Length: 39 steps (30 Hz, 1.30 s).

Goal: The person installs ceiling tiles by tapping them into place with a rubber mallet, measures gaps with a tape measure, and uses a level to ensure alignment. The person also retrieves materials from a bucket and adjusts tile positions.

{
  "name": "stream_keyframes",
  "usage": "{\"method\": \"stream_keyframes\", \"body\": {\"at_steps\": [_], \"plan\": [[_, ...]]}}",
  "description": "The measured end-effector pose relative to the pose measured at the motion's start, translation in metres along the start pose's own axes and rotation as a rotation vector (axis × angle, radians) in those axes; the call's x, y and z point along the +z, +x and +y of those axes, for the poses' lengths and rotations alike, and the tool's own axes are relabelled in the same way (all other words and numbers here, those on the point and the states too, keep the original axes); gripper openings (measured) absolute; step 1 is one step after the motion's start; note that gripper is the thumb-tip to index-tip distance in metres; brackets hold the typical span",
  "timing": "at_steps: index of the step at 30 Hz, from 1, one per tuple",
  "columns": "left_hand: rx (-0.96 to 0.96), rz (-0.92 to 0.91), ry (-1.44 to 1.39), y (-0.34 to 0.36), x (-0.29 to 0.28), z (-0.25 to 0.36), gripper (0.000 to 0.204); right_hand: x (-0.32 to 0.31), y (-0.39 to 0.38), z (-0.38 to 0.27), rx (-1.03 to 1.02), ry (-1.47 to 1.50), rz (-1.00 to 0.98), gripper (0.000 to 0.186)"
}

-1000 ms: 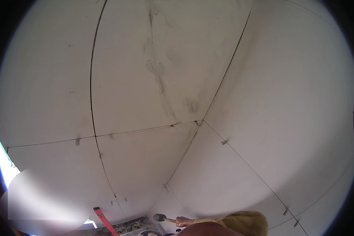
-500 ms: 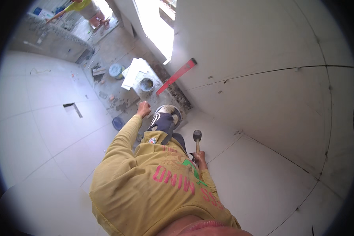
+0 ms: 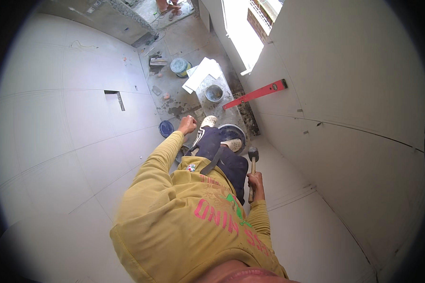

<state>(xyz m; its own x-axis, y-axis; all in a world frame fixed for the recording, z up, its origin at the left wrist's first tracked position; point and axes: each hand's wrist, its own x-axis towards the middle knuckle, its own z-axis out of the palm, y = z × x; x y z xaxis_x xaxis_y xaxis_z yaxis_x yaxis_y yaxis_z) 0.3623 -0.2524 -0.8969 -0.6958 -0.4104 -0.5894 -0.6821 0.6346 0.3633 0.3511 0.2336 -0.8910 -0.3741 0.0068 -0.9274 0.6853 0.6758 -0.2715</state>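
Observation:
My right hand (image 3: 255, 183) grips the wooden handle of a rubber mallet (image 3: 253, 154), its black head pointing away from me. My left hand (image 3: 188, 124) is held out in front, fingers curled in; whether anything small is inside is hidden. Just beyond my feet, in cream shoes (image 3: 208, 121), a dark round bucket (image 3: 214, 93) stands on a grey plank-like surface (image 3: 228, 87). A red spirit level (image 3: 262, 92) leans past its right side toward the wall. By my right foot is a wide round tub (image 3: 243, 133) with a pale rim.
White tile pieces (image 3: 202, 74) lie on the far part of the grey surface. Left of them stands a bucket with a blue top (image 3: 180, 65). A blue round lid or basin (image 3: 165, 128) rests by the left tiled wall (image 3: 104, 127). Another person's legs (image 3: 166, 6) show at the far doorway.
My view has swung left, so the scene sits further right. My feet have moved apart. The mallet stays in my right hand, and the left remains curled. The other person's upper body has left view.

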Motion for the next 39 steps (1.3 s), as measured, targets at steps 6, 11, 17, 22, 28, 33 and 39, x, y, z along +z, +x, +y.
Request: {"method": "stream_keyframes", "body": {"at_steps": [6,11,17,22,28,33,39], "plan": [[0.045,0.074,-0.135,0.076,-0.002,-0.018,0.028,0.026,0.1,-0.097,-0.243,-0.232,-0.016,0.032],[0.007,0.16,-0.154,0.15,0.049,-0.071,0.034,0.091,0.214,-0.155,-0.258,-0.398,-0.08,0.045],[0.268,0.22,-0.225,0.327,0.107,-0.132,0.04,0.211,0.374,-0.156,-0.304,-0.549,0.016,0.049],[0.284,0.476,-0.572,0.341,0.019,-0.095,0.036,0.242,0.411,-0.2,-0.109,-0.633,-0.085,0.044],[0.864,0.888,-0.266,0.326,-0.075,-0.095,0.03,0.263,0.438,-0.209,-0.118,-0.787,-0.126,0.044],[0.356,1.1,-0.101,0.472,-0.15,-0.232,0.03,0.279,0.464,-0.2,-0.041,-0.736,-0.084,0.045],[-0.28,1.185,-0.36,0.641,-0.154,-0.391,0.059,0.283,0.498,-0.172,-0.147,-0.699,-0.022,0.042]]}}
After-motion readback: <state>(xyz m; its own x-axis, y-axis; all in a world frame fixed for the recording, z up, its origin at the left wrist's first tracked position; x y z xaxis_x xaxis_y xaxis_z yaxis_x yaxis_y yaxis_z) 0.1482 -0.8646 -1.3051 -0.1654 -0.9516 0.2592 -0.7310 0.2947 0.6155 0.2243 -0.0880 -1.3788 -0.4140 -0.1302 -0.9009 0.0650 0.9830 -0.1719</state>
